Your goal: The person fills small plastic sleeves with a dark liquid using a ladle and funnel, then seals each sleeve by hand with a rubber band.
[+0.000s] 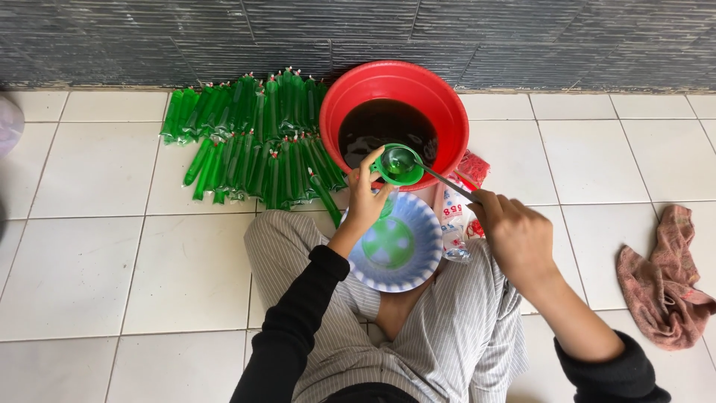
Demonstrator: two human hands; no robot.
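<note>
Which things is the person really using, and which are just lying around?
In use: green funnel in left hand; ladle in right hand; red basin; blue bowl; filled green tubes.

Lying about: pink rag; packets beside the bowl.

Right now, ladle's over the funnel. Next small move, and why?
Probably tip the ladle in the right hand slowly: its bowl sits in the green funnel, which the left hand steadies above the blue-rimmed bowl, beside the red basin.
</note>
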